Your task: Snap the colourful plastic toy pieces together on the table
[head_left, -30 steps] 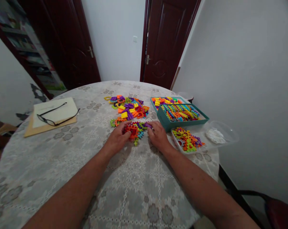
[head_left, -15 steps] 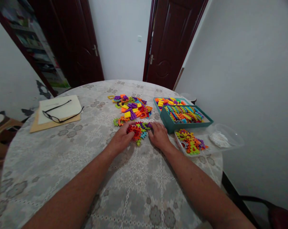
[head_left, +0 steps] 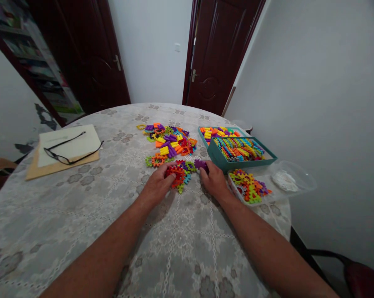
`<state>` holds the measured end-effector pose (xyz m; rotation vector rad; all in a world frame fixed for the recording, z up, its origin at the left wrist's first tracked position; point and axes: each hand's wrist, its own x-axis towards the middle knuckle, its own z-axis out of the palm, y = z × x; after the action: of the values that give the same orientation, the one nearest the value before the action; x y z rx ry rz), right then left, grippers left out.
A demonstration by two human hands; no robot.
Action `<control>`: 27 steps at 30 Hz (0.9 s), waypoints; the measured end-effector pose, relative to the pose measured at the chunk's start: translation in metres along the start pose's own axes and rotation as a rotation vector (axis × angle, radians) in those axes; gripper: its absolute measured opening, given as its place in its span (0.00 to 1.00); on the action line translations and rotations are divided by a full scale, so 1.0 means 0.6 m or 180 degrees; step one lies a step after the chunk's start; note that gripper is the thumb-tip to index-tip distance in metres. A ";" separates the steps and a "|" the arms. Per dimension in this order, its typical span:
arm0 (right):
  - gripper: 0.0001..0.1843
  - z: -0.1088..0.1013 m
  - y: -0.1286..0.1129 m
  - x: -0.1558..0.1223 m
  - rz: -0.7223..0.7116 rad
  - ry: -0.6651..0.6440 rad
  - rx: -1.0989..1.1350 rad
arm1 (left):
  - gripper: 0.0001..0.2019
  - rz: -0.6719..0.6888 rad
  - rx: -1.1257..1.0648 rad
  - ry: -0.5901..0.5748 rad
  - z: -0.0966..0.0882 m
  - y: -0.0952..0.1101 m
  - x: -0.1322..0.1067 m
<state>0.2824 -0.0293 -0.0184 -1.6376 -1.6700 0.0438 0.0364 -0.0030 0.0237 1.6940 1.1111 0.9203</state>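
My left hand (head_left: 158, 182) is closed on red toothed plastic building pieces (head_left: 176, 174), thumb on the near side. Green, blue and yellow-green toothed pieces (head_left: 187, 179) lie against them on the tablecloth. To the right, my right hand (head_left: 215, 179) pinches a purple toothed building piece (head_left: 200, 164) between thumb and fingers, apart from the red ones. Just beyond both hands is a loose heap of orange, yellow and purple pieces (head_left: 168, 142). Small white frame-like pieces (head_left: 192, 158) lie between that heap and my right hand.
A teal box (head_left: 219, 161) with rows of colourful pieces stands right of my hands, its matching lid (head_left: 202, 131) behind. In front sits a clear plastic container (head_left: 236, 192) of toothed pieces, beside a clear lid (head_left: 308, 182). Black glasses (head_left: 69, 161) rest on paper at left.
My right hand has drawn slightly right, away from the cluster, with the purple piece now clearly showing in its fingers. My left hand stays on the red pieces. The view has shifted slightly.
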 end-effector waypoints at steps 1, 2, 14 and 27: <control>0.15 -0.003 -0.007 -0.001 -0.0028 0.0018 0.0171 | 0.22 -0.0003 -0.0020 -0.0037 0.000 -0.001 0.000; 0.17 -0.005 -0.014 -0.003 -0.0062 0.0001 0.0316 | 0.22 0.0008 -0.0038 -0.0066 0.000 -0.002 0.001; 0.26 0.001 -0.051 -0.018 -0.0570 -0.0496 0.0979 | 0.23 0.0473 0.0320 -0.0157 0.017 -0.014 -0.010; 0.25 -0.018 -0.068 -0.026 -0.0362 -0.0883 0.1719 | 0.26 0.0703 0.0764 -0.0429 0.021 0.000 -0.024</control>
<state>0.2519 -0.0547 0.0032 -1.1625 -1.7542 0.6347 0.0433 -0.0203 0.0178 2.0765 0.9886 0.8173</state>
